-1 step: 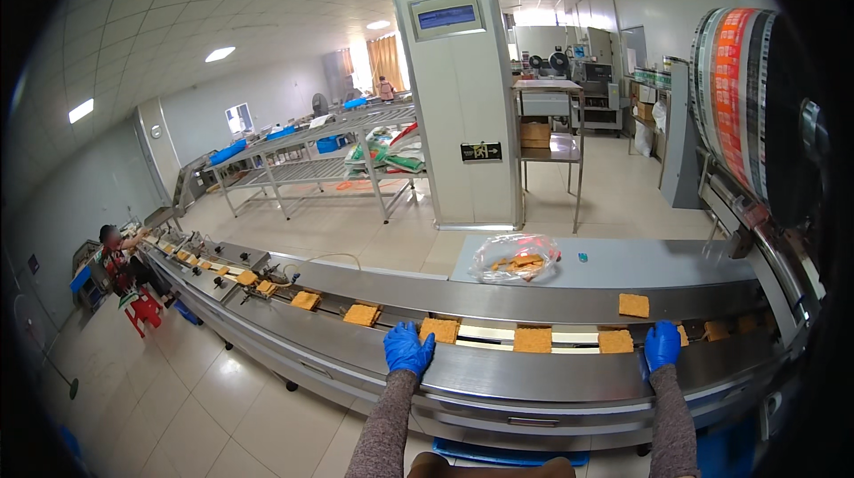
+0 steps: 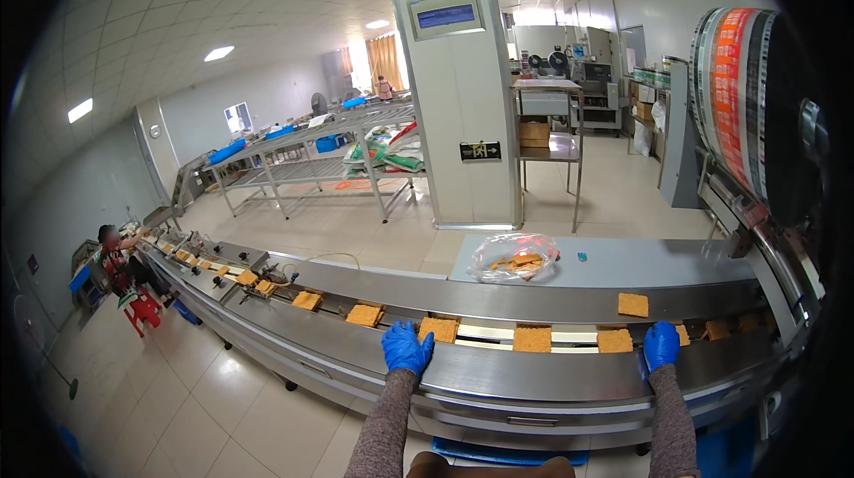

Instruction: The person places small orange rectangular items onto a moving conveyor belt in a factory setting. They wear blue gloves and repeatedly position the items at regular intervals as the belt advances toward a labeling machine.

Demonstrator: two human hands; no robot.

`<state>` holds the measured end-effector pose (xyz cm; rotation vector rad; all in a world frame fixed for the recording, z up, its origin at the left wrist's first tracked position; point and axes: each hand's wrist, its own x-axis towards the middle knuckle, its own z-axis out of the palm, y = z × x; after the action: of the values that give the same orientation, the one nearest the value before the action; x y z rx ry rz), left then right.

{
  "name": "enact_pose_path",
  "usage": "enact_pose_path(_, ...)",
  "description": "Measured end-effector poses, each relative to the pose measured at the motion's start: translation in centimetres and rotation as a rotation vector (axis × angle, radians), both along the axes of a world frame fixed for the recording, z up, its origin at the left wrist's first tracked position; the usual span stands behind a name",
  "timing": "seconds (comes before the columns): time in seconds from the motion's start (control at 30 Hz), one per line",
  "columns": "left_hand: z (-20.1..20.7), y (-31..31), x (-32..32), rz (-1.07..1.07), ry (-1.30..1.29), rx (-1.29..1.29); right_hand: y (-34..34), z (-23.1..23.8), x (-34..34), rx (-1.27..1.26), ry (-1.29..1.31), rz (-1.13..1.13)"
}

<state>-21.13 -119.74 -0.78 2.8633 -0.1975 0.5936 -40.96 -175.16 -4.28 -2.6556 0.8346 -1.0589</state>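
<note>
My left hand (image 2: 407,349), in a blue glove, lies flat on the steel front rail of the conveyor (image 2: 498,376), fingertips just short of a square tan cracker (image 2: 439,329). My right hand (image 2: 661,345), also gloved, rests on the same rail between one cracker (image 2: 615,340) and another (image 2: 680,334). Neither hand holds anything. More crackers (image 2: 532,338) ride the belt in a row, running off to the left (image 2: 307,300). One loose cracker (image 2: 632,304) lies on the ledge behind the belt.
A clear plastic bag of crackers (image 2: 514,257) sits on the grey shelf behind the belt. A big roll of printed wrapping film (image 2: 747,104) hangs at right. A seated person (image 2: 116,256) works at the line's far left end. A white pillar (image 2: 454,87) and metal racks (image 2: 311,158) stand beyond.
</note>
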Motion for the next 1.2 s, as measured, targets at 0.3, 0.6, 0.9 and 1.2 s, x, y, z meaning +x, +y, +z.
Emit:
enact_pose_path(0.3,0.2,-0.4,-0.2,0.191,0.237,0.007,-0.2,-0.4,-0.2,-0.068,0.119,-0.206)
enact_pose_path(0.6,0.9,-0.5,-0.6,0.186,0.198,0.024,-0.6,-0.3,-0.3,-0.015,0.126,-0.178)
enact_pose_path(0.9,0.6,-0.3,-0.6,0.196,0.191,0.013,-2.2,-1.9,0.4,-0.019,0.149,-0.167)
enact_pose_path(1.2,0.4,-0.3,-0.4,0.192,0.175,0.008,-1.8,-1.5,0.2,-0.036,0.149,-0.192)
